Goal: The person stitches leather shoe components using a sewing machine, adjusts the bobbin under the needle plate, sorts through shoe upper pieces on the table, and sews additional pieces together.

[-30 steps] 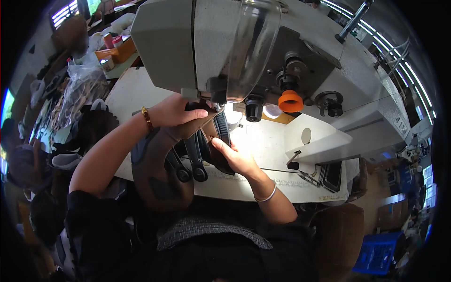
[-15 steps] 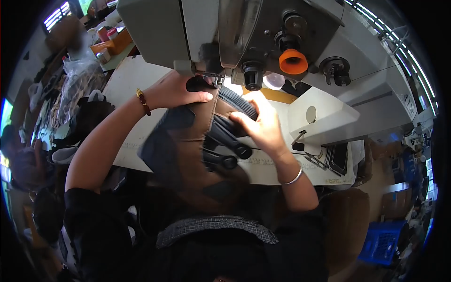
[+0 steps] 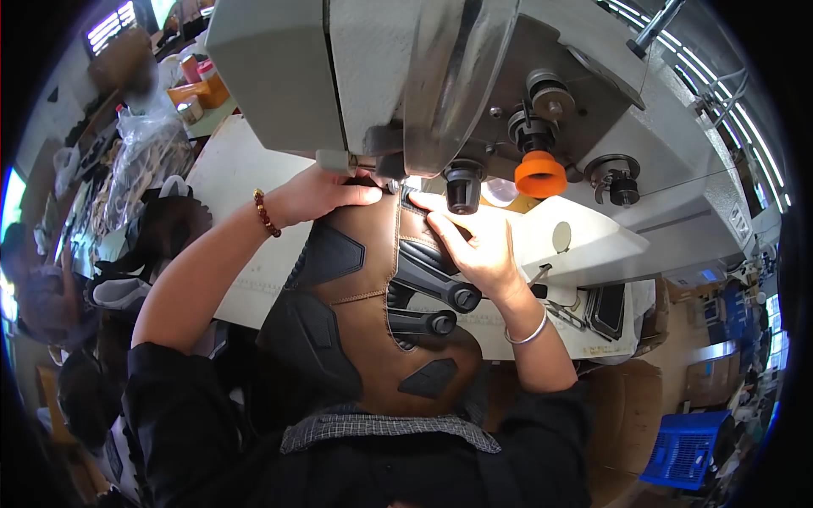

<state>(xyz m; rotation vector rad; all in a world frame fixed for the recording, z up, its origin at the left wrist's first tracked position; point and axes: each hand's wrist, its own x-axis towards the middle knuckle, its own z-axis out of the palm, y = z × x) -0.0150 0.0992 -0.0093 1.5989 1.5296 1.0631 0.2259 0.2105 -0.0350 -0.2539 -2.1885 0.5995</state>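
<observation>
Under sewing-mach. head, L hand & R hand pinch brown upper, swung right vs. before.

Workshop, sewing/leather-type, busy. Contents: 1 lg. industrial sewing machine, grey, w/ orange cup-shaped part & thread run; 1 white worktop under it, w/ ruler markings along edge; side surface L w/ clear plastic bag, piled cut pcs. & orange box; blue plastic crate & cardboard box, R, at floor level; strip lights overhead, in rows; window, slatted, upper L.
</observation>
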